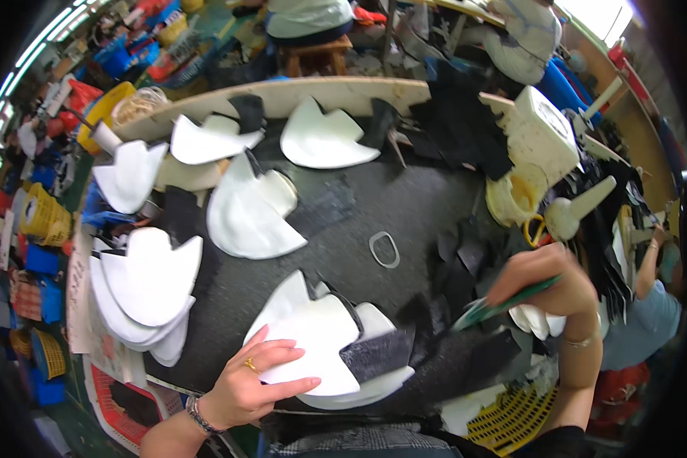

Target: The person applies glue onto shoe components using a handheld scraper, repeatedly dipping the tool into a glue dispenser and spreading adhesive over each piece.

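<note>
My left hand (pixel 246 385) lies with fingers spread on a white cut-out piece (pixel 313 330) with a notched edge, at the near edge of the dark work table. That piece rests on similar white pieces, and a shiny black strip (pixel 378 355) lies across its right side. To the right of the strip, my right hand (pixel 546 281) is closed round a slim green tool (pixel 504 304), its tip pointing left and down toward black scraps. The hand is slightly blurred, and the tool's exact kind is unclear.
A stack of white pieces (pixel 156 278) sits at left, with more along the back. An oval ring (pixel 384 249) lies mid-table. Black pieces (pixel 462 126) and a cream container (pixel 542 133) stand back right. A yellow basket (pixel 511 420) is below; another person (pixel 645 313) is at right.
</note>
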Tool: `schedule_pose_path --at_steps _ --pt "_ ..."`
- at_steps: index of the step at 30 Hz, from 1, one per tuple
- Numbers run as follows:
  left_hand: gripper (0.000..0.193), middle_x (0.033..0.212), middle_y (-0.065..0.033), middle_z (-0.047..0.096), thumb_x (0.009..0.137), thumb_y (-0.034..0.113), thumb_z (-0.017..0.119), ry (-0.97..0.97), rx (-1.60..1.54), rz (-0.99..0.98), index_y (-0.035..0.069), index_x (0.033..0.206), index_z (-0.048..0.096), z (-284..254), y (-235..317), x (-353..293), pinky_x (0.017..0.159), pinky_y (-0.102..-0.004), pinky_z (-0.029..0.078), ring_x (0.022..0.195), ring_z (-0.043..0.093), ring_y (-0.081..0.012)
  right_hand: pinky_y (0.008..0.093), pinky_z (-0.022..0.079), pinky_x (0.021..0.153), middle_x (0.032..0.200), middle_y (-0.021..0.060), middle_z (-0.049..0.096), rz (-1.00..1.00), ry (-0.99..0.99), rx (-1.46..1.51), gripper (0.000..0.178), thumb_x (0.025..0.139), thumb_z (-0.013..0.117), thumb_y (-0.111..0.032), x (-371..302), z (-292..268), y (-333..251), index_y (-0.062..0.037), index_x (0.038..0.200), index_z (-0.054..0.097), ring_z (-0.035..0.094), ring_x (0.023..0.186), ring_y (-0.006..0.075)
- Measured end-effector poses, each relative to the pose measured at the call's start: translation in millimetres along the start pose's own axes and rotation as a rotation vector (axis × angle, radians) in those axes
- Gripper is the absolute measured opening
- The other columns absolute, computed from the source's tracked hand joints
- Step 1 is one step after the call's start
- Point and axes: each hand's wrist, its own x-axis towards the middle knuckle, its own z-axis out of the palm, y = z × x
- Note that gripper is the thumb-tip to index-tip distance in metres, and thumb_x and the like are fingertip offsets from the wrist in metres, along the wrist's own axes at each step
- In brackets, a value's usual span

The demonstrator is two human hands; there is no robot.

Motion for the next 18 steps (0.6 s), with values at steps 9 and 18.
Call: schedule_pose_path --at_steps 9,18 --pt "0.042 0.108 -0.0144 0.07 0.082 -0.019 0.053 0.94 0.267 0.03 0.006 0.108 0.076 -98.1 -65.9 92.7 0.088 -0.0311 0.051 0.1 0.067 -0.0251 0.0257 0.05 0.074 0.086 0.0059 0.07 0.495 1.026 -0.624 0.015 0.087 0.066 -0.003 -34.8 -29.5 128.2 0.0027 0.102 0.068 0.064 0.08 0.011" --pt "0.059 0.103 -0.0123 0.069 0.072 -0.021 0.051 1.091 0.458 0.258 0.014 0.112 0.076 -118.1 -135.0 226.5 0.08 -0.0326 0.054 0.09 0.068 -0.0259 0.0222 0.047 0.071 0.087 0.0011 0.067 0.489 1.13 -0.23 0.014 0.092 0.068 -0.008 -52.9 -18.7 103.7 0.0004 0.103 0.069 0.061 0.08 0.0075"
